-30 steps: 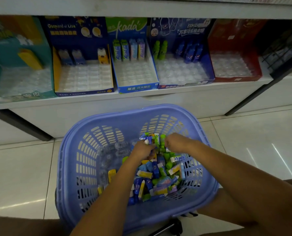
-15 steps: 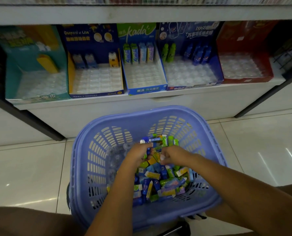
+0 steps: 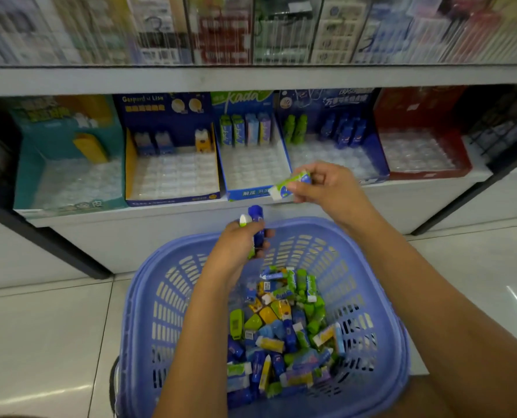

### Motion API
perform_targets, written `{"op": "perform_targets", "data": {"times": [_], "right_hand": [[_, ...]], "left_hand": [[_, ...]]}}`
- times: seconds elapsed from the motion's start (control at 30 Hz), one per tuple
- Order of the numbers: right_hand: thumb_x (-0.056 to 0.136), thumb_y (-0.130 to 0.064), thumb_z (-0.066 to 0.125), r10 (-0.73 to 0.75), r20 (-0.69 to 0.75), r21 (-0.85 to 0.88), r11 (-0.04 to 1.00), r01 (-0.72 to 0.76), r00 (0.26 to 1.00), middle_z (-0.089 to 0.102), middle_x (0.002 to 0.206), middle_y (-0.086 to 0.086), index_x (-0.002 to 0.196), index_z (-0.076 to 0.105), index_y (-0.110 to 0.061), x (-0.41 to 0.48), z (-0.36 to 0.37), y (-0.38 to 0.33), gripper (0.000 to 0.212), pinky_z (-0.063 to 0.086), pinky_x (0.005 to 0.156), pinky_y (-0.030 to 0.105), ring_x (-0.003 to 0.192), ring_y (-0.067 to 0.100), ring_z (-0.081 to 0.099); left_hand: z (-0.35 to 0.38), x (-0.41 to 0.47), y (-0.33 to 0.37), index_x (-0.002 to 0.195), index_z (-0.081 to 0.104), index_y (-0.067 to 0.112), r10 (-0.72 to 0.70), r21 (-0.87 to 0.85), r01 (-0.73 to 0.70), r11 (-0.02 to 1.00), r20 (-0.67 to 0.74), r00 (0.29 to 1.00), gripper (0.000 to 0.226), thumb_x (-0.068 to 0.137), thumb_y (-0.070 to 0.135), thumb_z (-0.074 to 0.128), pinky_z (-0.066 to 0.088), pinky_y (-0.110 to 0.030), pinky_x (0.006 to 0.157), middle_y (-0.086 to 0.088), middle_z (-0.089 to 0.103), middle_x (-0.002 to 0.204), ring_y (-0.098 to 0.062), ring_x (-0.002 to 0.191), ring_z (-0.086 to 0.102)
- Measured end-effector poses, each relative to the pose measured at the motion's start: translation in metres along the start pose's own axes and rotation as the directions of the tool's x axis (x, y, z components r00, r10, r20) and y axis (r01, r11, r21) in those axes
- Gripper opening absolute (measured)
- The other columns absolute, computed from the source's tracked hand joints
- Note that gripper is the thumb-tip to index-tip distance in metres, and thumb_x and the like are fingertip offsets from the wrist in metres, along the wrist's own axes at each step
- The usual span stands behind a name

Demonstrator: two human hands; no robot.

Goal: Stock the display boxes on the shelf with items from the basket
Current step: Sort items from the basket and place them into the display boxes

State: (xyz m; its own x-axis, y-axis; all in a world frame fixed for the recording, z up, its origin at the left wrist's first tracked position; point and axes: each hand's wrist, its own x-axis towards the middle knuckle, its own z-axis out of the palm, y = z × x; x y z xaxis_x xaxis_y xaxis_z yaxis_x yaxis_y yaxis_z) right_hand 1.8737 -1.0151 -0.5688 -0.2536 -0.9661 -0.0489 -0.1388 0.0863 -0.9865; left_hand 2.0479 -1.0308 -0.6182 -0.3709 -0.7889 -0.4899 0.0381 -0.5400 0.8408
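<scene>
The right grip is pinching a green eraser between thumb and fingertips, holding it tilted with its white end pointing down and left. Just beyond this grip, the kada box is sitting on the shelf. Four packs are standing in its back row, and the eraser is showing against its front right corner. Below and left of the right grip, the left grip is curling round a blue stick and a green-white piece, both poking up above the fingers. The basket is sitting beneath both grips, and its heap of items is lying below and right of the left grip. A navy box is standing left of the kada box, and a blue box is standing behind the right grip.
</scene>
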Motion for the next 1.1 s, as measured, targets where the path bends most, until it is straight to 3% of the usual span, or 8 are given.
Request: {"op": "perform_targets", "data": {"times": [0.13, 0.23, 0.43, 0.6, 0.7, 0.83, 1.0, 1.1], "right_hand": [[0.088, -0.003, 0.062, -0.171, -0.048, -0.227, 0.962, 0.155, 0.984, 0.065, 0.094, 0.018, 0.113, 0.063, 0.000, 0.038, 0.015, -0.029, 0.026, 0.057, 0.078, 0.026, 0.073, 0.014, 0.064], [0.083, -0.008, 0.070, -0.272, -0.067, -0.416, 0.882, 0.220, 0.960, 0.066, 0.098, 0.018, 0.109, 0.063, 0.001, 0.076, 0.036, -0.038, 0.029, 0.054, 0.082, 0.035, 0.082, 0.023, 0.061], [0.082, -0.005, 0.069, -0.285, 0.065, -0.563, 0.781, 0.271, 0.956, 0.068, 0.108, 0.016, 0.110, 0.065, 0.000, 0.132, 0.072, -0.032, 0.028, 0.044, 0.083, 0.016, 0.099, 0.022, 0.064], [0.082, 0.000, 0.068, -0.285, 0.014, -0.420, 0.868, 0.264, 0.958, 0.068, 0.108, 0.018, 0.110, 0.066, 0.001, 0.146, 0.078, -0.022, 0.028, 0.045, 0.079, 0.006, 0.093, 0.015, 0.060], [0.082, -0.001, 0.068, -0.292, 0.045, -0.459, 0.844, 0.279, 0.955, 0.068, 0.106, 0.015, 0.108, 0.067, 0.000, 0.147, 0.080, -0.017, 0.026, 0.046, 0.078, 0.004, 0.093, 0.013, 0.061], [0.082, -0.005, 0.069, -0.357, 0.074, -0.580, 0.744, 0.331, 0.931, 0.069, 0.102, 0.015, 0.102, 0.066, 0.000, 0.144, 0.084, -0.008, 0.021, 0.051, 0.086, 0.031, 0.095, 0.025, 0.065], [0.086, -0.015, 0.065, -0.473, 0.198, -0.802, 0.425, 0.419, 0.858, 0.062, 0.106, 0.020, 0.096, 0.069, 0.001, 0.144, 0.085, -0.007, 0.020, 0.043, 0.079, 0.033, 0.096, 0.031, 0.059], [0.093, -0.016, 0.056, -0.370, 0.254, -0.843, 0.368, 0.392, 0.894, 0.056, 0.117, 0.019, 0.107, 0.067, -0.002, 0.145, 0.081, -0.018, 0.023, 0.041, 0.085, 0.032, 0.105, 0.032, 0.055]], "left_hand": [[-0.006, -0.010, 0.021, 0.101, 0.057, 0.011, 0.109, -0.219, -0.106, 0.970, 0.001, 0.994, 0.011, 0.098, 0.012, 0.046, 0.044, -0.019, 0.045, 0.001, 0.072, 0.071, -0.008, 0.050, 0.055], [-0.014, -0.011, 0.027, 0.102, 0.055, 0.012, 0.142, -0.293, -0.160, 0.943, -0.083, 0.986, 0.010, 0.099, 0.012, 0.045, 0.042, -0.020, 0.044, -0.004, 0.070, 0.078, -0.008, 0.050, 0.053], [-0.028, -0.007, 0.030, 0.102, 0.055, 0.010, 0.148, -0.323, -0.204, 0.924, -0.188, 0.971, 0.010, 0.099, 0.014, 0.047, 0.042, -0.020, 0.044, -0.004, 0.072, 0.078, -0.009, 0.050, 0.051], [-0.039, -0.004, 0.036, 0.105, 0.056, 0.013, 0.205, -0.355, -0.244, 0.903, -0.144, 0.968, 0.011, 0.099, 0.016, 0.047, 0.042, -0.020, 0.045, -0.003, 0.074, 0.083, -0.008, 0.050, 0.051], [-0.042, -0.001, 0.037, 0.109, 0.056, 0.013, 0.213, -0.343, -0.251, 0.905, -0.146, 0.966, 0.014, 0.099, 0.018, 0.047, 0.043, -0.019, 0.046, -0.004, 0.074, 0.088, -0.008, 0.052, 0.051], [-0.045, 0.002, 0.035, 0.115, 0.056, 0.019, 0.220, -0.285, -0.254, 0.924, -0.147, 0.964, 0.019, 0.100, 0.023, 0.046, 0.040, -0.018, 0.047, -0.002, 0.074, 0.089, -0.007, 0.053, 0.047], [-0.047, 0.000, 0.032, 0.116, 0.057, 0.022, 0.250, -0.233, -0.271, 0.934, -0.119, 0.961, 0.021, 0.099, 0.029, 0.048, 0.036, -0.017, 0.045, -0.002, 0.074, 0.093, -0.005, 0.049, 0.038], [-0.046, -0.002, 0.034, 0.112, 0.058, 0.018, 0.249, -0.245, -0.267, 0.932, -0.102, 0.963, 0.021, 0.097, 0.030, 0.050, 0.036, -0.017, 0.045, -0.004, 0.074, 0.096, -0.005, 0.049, 0.037]]}}
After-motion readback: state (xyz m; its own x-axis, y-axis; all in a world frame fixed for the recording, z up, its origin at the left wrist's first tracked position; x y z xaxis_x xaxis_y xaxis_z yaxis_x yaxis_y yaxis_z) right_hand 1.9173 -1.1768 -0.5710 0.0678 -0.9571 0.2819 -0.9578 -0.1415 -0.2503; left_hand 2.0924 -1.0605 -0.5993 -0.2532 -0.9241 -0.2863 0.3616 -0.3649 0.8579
